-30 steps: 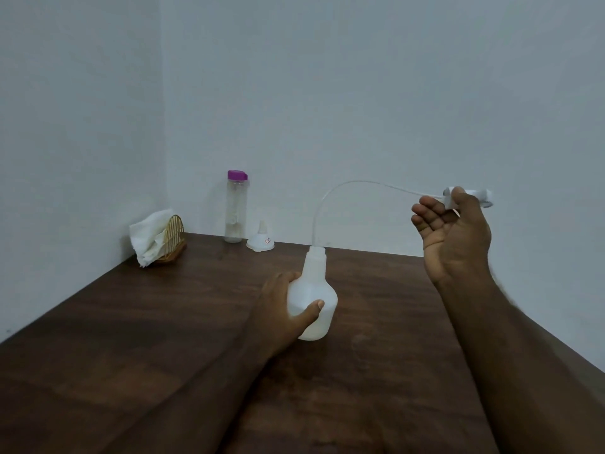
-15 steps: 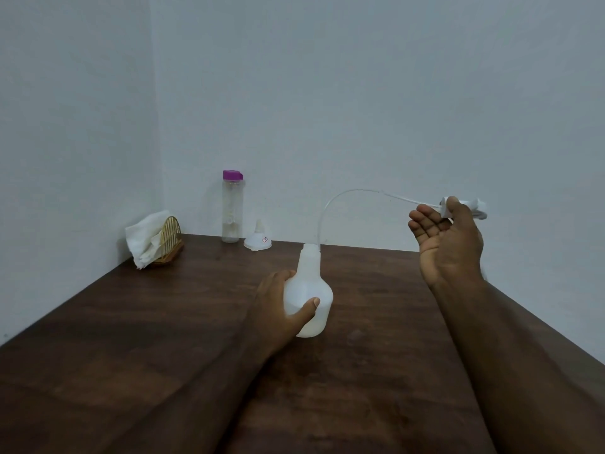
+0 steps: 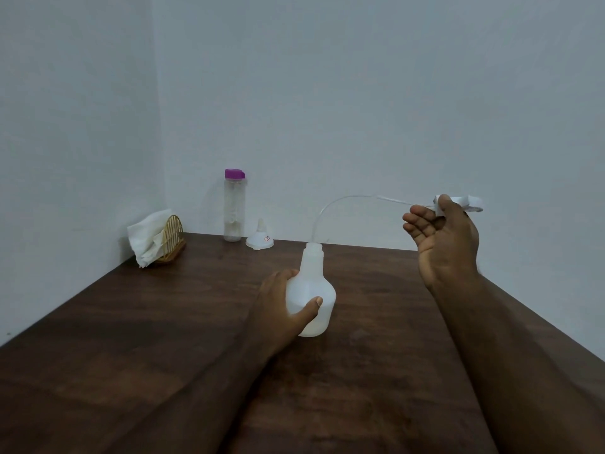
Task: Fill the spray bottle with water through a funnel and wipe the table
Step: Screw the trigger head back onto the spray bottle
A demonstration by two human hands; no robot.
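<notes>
Standing upright on the dark wooden table (image 3: 98, 355), the white spray bottle (image 3: 312, 290) was wrapped by the left hand (image 3: 281, 309), whose thumb lay across the front of its round body while the fingers curled behind it. Its neck was uncapped and open at the top. To the right and raised above the tabletop, the right hand (image 3: 442, 237) pinched the white spray head (image 3: 465, 203) between the thumb and the fingers, palm turned toward the camera, the other fingertips loosely curled. From that spray head a thin clear dip tube (image 3: 343, 200) arched leftward and down, its lower end reaching the mouth of the bottle; whether the tip was still inside the neck could not be made out.

At the far edge of the table, against the grey wall (image 3: 360, 93), stood a tall clear water bottle (image 3: 234, 208) with a purple cap. Just to its right a small white funnel (image 3: 260, 239) sat upside down, wide rim on the wood and spout pointing up, with a small red-marked label on its side. Farther left, near the corner, a golden wire holder (image 3: 172, 239) kept a bunch of white tissue (image 3: 147, 239) that spilled out toward the left wall. Both forearms stretched in from the lower edge of the view, the 2 hands well apart
</notes>
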